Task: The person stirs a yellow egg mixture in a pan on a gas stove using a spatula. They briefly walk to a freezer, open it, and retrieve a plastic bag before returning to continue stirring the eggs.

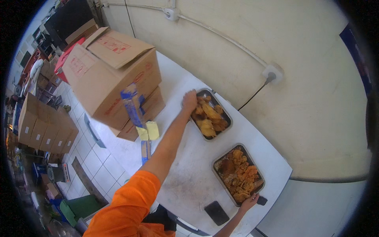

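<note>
Two rectangular metal trays of fried food stand apart on a white table (189, 166). My left hand (190, 100) is on the upper left rim of the farther tray (230, 126), which holds large golden fried pieces (208, 114). At the near right corner of the other tray (219, 183), my right hand (249, 202) rests its fingers on the rim; crumbly orange-brown fried pieces (241, 169) fill this one. A black phone (217, 213) lies left of my right hand, and a small black object (262, 200) lies just right of it.
Large cardboard boxes (118, 80) are stacked on the table's far left, beside a blue-and-yellow taped cardboard piece (133, 106). A wall socket with a plugged cable (272, 74) is behind the trays. More cartons (44, 127) and a green bin (78, 209) stand at left.
</note>
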Motion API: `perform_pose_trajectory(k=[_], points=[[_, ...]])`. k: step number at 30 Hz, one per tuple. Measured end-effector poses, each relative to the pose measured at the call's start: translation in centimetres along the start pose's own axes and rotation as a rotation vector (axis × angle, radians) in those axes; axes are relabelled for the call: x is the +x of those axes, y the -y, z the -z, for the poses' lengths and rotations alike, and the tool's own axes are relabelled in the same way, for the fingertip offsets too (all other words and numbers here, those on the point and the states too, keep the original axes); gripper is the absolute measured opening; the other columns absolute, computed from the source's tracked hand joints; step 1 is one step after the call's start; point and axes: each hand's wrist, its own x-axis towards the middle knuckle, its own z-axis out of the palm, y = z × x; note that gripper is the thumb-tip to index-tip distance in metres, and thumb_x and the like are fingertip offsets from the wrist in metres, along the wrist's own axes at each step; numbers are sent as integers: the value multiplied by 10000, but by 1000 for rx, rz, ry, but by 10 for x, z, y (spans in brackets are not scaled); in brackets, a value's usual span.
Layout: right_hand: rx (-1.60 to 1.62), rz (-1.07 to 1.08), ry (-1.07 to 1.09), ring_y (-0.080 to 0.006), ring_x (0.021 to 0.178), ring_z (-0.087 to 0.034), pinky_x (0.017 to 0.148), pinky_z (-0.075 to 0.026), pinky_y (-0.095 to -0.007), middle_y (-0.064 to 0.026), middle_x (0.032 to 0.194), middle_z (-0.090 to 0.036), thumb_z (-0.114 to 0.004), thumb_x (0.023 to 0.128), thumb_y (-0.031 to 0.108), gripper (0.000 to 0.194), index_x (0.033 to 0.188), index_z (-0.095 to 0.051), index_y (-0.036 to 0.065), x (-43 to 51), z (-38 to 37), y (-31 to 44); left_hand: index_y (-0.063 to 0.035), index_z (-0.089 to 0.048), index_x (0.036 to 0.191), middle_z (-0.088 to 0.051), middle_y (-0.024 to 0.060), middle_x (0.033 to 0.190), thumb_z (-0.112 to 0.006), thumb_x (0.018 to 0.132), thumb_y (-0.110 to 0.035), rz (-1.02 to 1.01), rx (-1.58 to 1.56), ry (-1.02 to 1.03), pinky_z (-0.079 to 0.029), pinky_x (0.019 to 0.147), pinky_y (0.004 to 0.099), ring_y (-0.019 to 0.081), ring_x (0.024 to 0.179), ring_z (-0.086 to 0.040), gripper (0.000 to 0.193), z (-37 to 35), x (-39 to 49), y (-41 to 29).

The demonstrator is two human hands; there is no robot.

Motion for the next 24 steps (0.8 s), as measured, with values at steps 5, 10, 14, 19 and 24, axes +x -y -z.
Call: perform_pose_trajectory(k=[5,10,14,19,24], points=[[-92,88,67,-311,1174,-463,997,-346,-362,-252,1261,-479,-415,972,230,460,1263,-396,-125,18,-43,42,-65,-601,968,-600,136,1039,-506,845,-99,48,261,-33,-486,809,424,315,974,-580,159,26,91,28],[-88,134,78,-302,1168,-475,971,-372,-352,-238,1273,-474,-460,957,214,443,1254,-422,-113,20,-118,51,-45,-606,1053,-580,157,1097,-559,831,-191,256,287,-79,-428,912,436,309,1083,-525,270,50,141,55],[-130,145,45,-287,996,-548,880,-423,-347,-216,1111,-556,-471,932,123,332,1158,-490,-120,7,-179,123,-11,-584,1094,-562,187,1132,-615,790,-296,17,-127,-510,-410,942,405,367,1098,-497,417,65,155,47],[-39,259,94,-359,862,-586,777,-453,-402,-214,891,-626,-480,884,118,251,1002,-582,-79,39,-260,164,-202,-588,1143,-481,119,1295,-598,724,-553,-549,-17,124,-312,1027,457,373,1216,-408,547,74,152,0],[-53,458,109,-302,675,-512,663,-420,-361,-214,759,-578,-487,868,79,173,885,-559,-78,76,-326,202,-295,-456,1294,-348,75,1427,-446,789,-602,-121,407,404,-134,1095,523,371,1331,-256,592,117,111,-14]])
